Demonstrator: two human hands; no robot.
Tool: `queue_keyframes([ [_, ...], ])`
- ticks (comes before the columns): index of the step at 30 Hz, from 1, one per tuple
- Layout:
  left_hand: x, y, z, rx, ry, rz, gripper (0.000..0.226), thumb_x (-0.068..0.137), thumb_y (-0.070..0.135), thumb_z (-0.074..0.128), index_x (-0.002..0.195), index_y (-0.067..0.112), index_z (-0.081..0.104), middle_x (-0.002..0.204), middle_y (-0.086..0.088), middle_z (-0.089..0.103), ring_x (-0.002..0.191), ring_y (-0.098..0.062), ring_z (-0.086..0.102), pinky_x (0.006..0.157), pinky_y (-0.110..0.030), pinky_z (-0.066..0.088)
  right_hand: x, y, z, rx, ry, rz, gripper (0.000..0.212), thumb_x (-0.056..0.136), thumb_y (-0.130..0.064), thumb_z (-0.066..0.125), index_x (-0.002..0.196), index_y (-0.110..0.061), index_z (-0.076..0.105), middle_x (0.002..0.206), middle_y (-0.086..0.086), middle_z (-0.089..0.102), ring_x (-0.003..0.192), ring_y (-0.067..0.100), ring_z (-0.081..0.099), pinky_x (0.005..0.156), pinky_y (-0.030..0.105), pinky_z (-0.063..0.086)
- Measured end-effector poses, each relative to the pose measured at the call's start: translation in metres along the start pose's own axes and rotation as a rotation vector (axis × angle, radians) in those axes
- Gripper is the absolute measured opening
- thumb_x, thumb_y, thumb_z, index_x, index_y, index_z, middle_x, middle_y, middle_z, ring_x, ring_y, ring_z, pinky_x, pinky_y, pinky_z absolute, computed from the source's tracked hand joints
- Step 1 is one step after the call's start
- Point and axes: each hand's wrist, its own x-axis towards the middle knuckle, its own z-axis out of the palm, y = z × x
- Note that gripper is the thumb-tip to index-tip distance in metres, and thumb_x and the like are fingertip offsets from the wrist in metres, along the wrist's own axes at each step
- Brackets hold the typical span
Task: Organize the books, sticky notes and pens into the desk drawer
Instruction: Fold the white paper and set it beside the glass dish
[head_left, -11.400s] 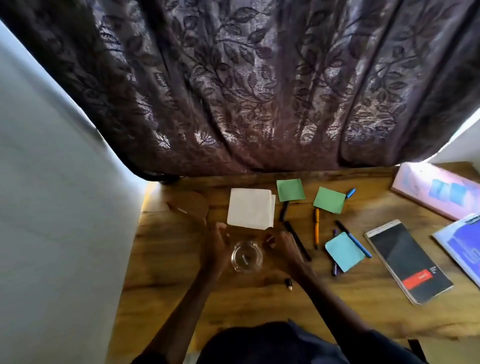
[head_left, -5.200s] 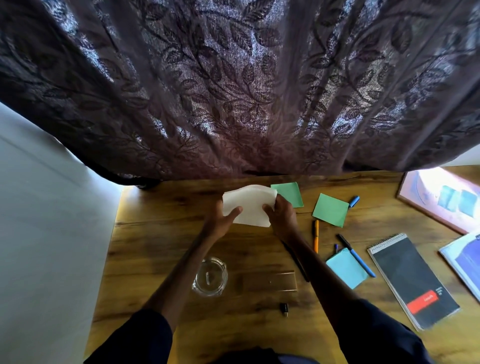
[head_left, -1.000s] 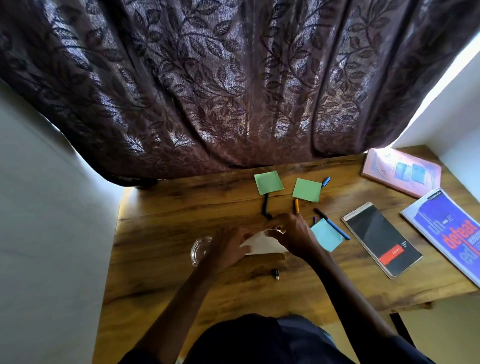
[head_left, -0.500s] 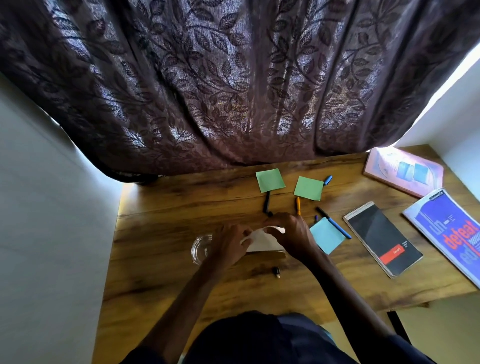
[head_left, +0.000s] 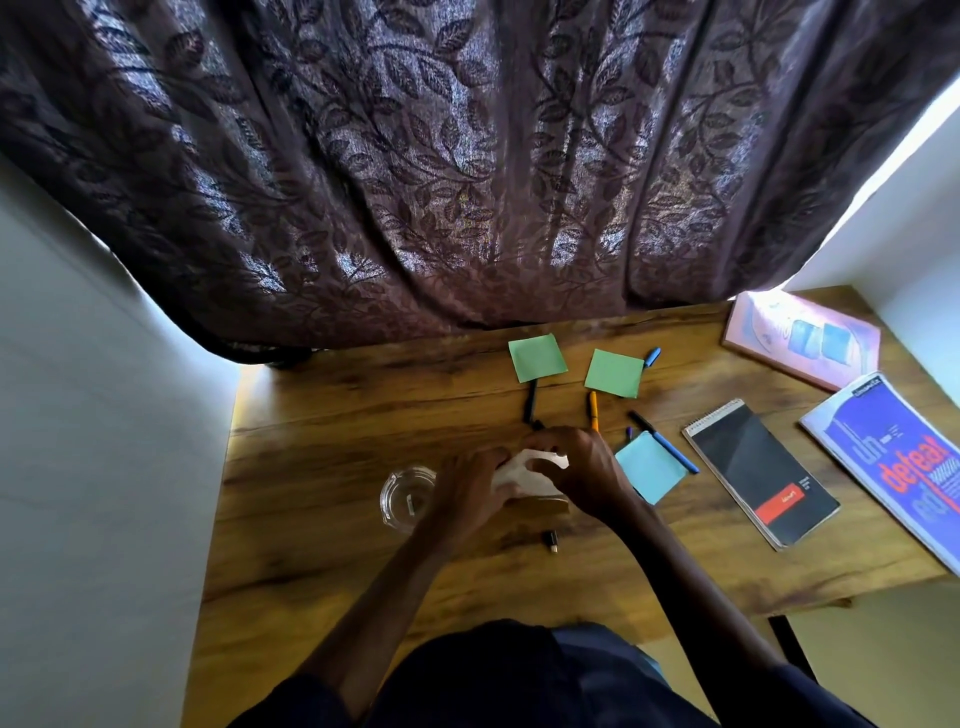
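I see both hands mid-worktop: left hand (head_left: 467, 491) and right hand (head_left: 584, 467), fingers clenched round a bent white paper sheet (head_left: 527, 467), grasping it from either side. A round clear glass dish (head_left: 405, 499) sits just left of the left hand. Near the far edge lie a green square sticky note (head_left: 536, 357) and a second green square sticky note (head_left: 614, 373). A light-blue square sticky note (head_left: 649, 466) is just right of the right hand, with a blue pen (head_left: 665, 441) along it. A black pen (head_left: 531, 402) and an orange pen (head_left: 593, 410) lie below the green notes. Toward the right edge are a black spiral notepad (head_left: 758, 473), a blue-and-white book (head_left: 893, 467) and, at the far right corner, a pink book (head_left: 802, 340).
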Motion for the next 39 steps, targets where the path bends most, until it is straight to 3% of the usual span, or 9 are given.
queue_keyframes([
  [4,0.002,-0.001,0.000,0.001,-0.009,0.024,0.047,0.084,0.042,0.076,0.126,0.027,0.063,0.122,0.007,0.068,0.111,-0.012,0.063,0.094,-0.030,0.049,-0.005,0.009,0.007,-0.040,-0.027,0.034,0.026,0.086,-0.025,0.078,0.110,-0.015,0.073,0.106,0.001,0.074,0.089,0.012,0.069,0.067,0.014,0.051],
  [8,0.003,-0.011,-0.004,-0.042,-0.055,0.035,0.037,0.080,0.031,0.081,0.114,0.030,0.066,0.113,0.010,0.069,0.103,-0.009,0.064,0.088,-0.036,0.056,-0.008,0.014,0.015,-0.053,-0.075,0.052,0.022,0.088,-0.026,0.076,0.109,-0.020,0.074,0.107,-0.003,0.074,0.092,0.009,0.069,0.068,0.015,0.052],
  [13,-0.005,-0.032,-0.005,-0.021,-0.153,0.049,0.054,0.078,0.032,0.081,0.127,0.028,0.056,0.128,0.008,0.059,0.120,-0.013,0.052,0.096,-0.037,0.050,-0.015,0.010,0.022,-0.056,-0.074,0.061,0.026,0.088,-0.023,0.075,0.112,-0.015,0.073,0.109,0.003,0.074,0.095,0.016,0.069,0.071,0.021,0.051],
  [17,-0.009,-0.043,-0.003,-0.008,-0.187,0.036,0.066,0.077,0.035,0.081,0.135,0.029,0.049,0.139,0.007,0.051,0.129,-0.013,0.044,0.099,-0.031,0.042,-0.017,0.010,0.026,-0.038,-0.046,0.041,0.022,0.088,-0.022,0.075,0.109,-0.014,0.073,0.106,0.004,0.072,0.092,0.014,0.068,0.067,0.008,0.042],
  [24,-0.010,-0.037,0.004,0.040,-0.183,0.043,0.065,0.078,0.037,0.080,0.135,0.029,0.049,0.138,0.006,0.052,0.130,-0.016,0.045,0.102,-0.038,0.044,-0.018,0.011,0.032,-0.023,-0.006,-0.010,0.014,0.084,-0.013,0.079,0.098,-0.012,0.076,0.097,0.004,0.073,0.084,0.002,0.064,0.066,0.002,0.041],
  [34,-0.009,-0.034,0.007,0.052,-0.182,0.048,0.062,0.082,0.034,0.076,0.137,0.026,0.048,0.143,0.004,0.049,0.136,-0.017,0.039,0.105,-0.036,0.040,-0.028,0.021,0.050,0.048,0.065,-0.006,0.022,0.077,-0.016,0.085,0.095,-0.016,0.072,0.109,0.010,0.061,0.086,0.016,0.064,0.063,0.018,0.051],
  [37,-0.010,-0.033,0.005,0.036,-0.177,0.041,0.063,0.082,0.034,0.077,0.138,0.026,0.048,0.143,0.004,0.049,0.135,-0.017,0.040,0.104,-0.035,0.039,-0.025,0.023,0.046,0.034,0.067,0.010,0.030,0.079,-0.021,0.084,0.104,-0.014,0.070,0.116,0.010,0.060,0.098,0.021,0.063,0.072,0.029,0.058],
  [39,-0.011,-0.034,0.002,0.004,-0.163,0.039,0.065,0.080,0.034,0.079,0.137,0.026,0.048,0.141,0.005,0.051,0.132,-0.016,0.043,0.103,-0.035,0.041,-0.022,0.022,0.042,0.033,0.113,-0.023,0.047,0.077,-0.028,0.085,0.115,-0.008,0.067,0.123,0.011,0.058,0.104,0.017,0.060,0.079,0.022,0.055],
])
